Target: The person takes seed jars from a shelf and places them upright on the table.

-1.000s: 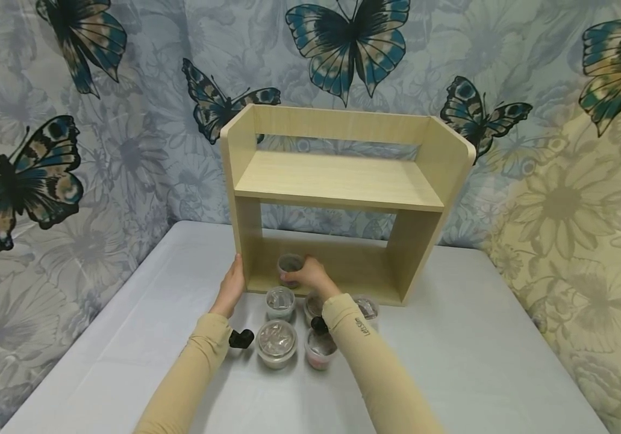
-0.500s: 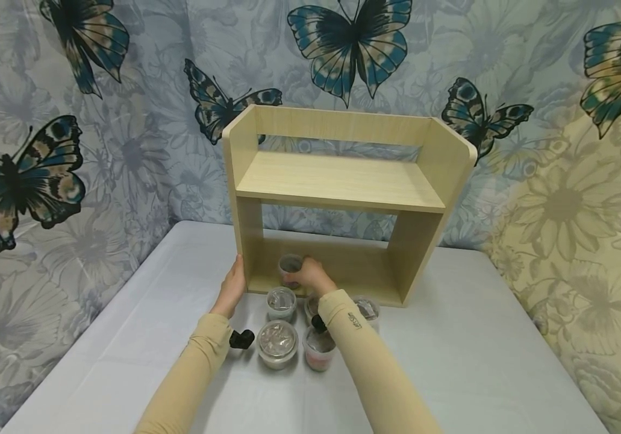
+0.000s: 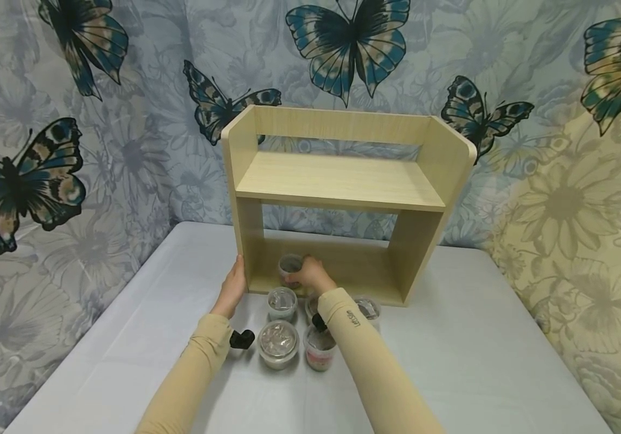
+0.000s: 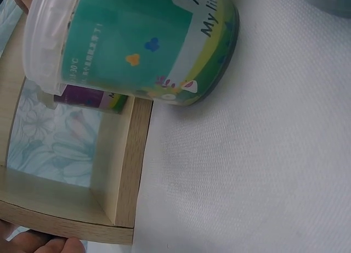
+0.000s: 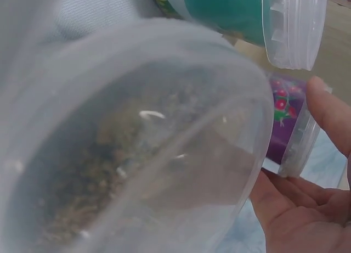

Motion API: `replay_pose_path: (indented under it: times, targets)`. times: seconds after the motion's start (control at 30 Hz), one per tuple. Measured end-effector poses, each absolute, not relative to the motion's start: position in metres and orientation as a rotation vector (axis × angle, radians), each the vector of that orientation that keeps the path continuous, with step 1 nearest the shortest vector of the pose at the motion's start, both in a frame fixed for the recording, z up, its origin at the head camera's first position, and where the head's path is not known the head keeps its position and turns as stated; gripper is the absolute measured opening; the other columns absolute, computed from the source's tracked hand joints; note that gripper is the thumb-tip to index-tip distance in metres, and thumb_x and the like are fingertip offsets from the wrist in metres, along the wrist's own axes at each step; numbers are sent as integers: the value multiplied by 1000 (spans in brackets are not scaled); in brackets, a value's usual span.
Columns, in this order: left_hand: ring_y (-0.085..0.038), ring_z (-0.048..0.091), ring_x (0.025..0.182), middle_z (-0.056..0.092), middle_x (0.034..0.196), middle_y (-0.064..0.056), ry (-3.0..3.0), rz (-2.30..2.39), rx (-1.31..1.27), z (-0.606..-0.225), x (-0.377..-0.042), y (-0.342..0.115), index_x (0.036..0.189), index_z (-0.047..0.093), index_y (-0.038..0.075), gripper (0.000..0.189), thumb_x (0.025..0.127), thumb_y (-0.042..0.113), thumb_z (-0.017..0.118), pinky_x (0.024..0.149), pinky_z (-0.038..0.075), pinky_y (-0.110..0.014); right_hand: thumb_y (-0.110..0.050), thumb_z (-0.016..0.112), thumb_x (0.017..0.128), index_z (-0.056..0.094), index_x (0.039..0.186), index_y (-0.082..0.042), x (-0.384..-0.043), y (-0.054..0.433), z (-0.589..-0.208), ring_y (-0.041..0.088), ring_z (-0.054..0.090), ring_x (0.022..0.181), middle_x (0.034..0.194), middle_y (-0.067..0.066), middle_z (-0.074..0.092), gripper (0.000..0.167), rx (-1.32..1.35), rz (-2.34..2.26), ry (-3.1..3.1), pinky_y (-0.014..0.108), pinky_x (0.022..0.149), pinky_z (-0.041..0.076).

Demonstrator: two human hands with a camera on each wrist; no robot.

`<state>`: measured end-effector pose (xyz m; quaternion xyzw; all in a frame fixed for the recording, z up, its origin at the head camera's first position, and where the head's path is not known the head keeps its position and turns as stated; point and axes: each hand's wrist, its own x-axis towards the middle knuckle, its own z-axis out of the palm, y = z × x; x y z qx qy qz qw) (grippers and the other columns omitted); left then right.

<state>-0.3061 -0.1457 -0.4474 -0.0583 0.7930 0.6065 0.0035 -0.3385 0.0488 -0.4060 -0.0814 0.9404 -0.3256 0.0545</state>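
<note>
My right hand (image 3: 312,276) grips a small lidded plastic jar (image 3: 290,265) at the left of the lower shelf in the head view. In the right wrist view the jar's purple label (image 5: 285,107) shows between thumb and fingers. My left hand (image 3: 231,288) rests against the outer left side of the wooden shelf unit (image 3: 337,181); its fingertips (image 4: 38,243) lie along the side panel in the left wrist view. Just in front of the unit stands a green-labelled jar (image 3: 281,303), seen large as the green jar (image 4: 137,44) in the left wrist view.
Several more lidded jars stand before the unit: a wide jar (image 3: 278,345), a pink-labelled jar (image 3: 319,349), and one at the right (image 3: 367,310) partly behind my sleeve. A white cloth (image 3: 483,361) covers the table. Butterfly-patterned fabric (image 3: 126,169) hangs behind.
Little differs: the right forearm has shifted slightly, showing more of the pink-labelled jar. Both hands keep their places, the right on the purple jar and the left at the unit's side.
</note>
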Motion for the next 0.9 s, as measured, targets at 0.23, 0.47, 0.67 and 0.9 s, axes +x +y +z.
replay_pose_path:
  times: [0.23,0.47,0.67,0.9]
  targets:
    - [-34,6,137,9,152,-16,2494,1893,-192,-446,-307,-146,149,8,5,87,90,68,8,110,10,-48,-26,82,72,50,116,12,-336,50,-402,39,48,109,109,22,56,66,-214,-1028,2881,43,93,42]
    - [-34,6,137,10,152,-16,2496,1887,-198,-447,-307,-145,149,9,5,87,90,68,8,110,10,-47,-24,85,67,49,112,9,-337,53,-405,38,48,105,103,21,54,67,-170,-1171,2859,43,90,44]
    - [-34,7,137,10,152,-16,2506,1879,-195,-448,-306,-145,149,10,4,86,90,68,8,110,10,-47,-23,87,63,50,111,8,-335,56,-403,36,50,102,102,20,56,68,-165,-1309,2825,41,88,45]
    - [-33,7,138,9,153,-14,2508,1879,-170,-449,-306,-146,149,9,7,86,90,68,8,110,10,-47,-24,86,65,49,116,9,-333,64,-392,33,54,99,104,20,56,71,-169,-1407,2796,40,86,47]
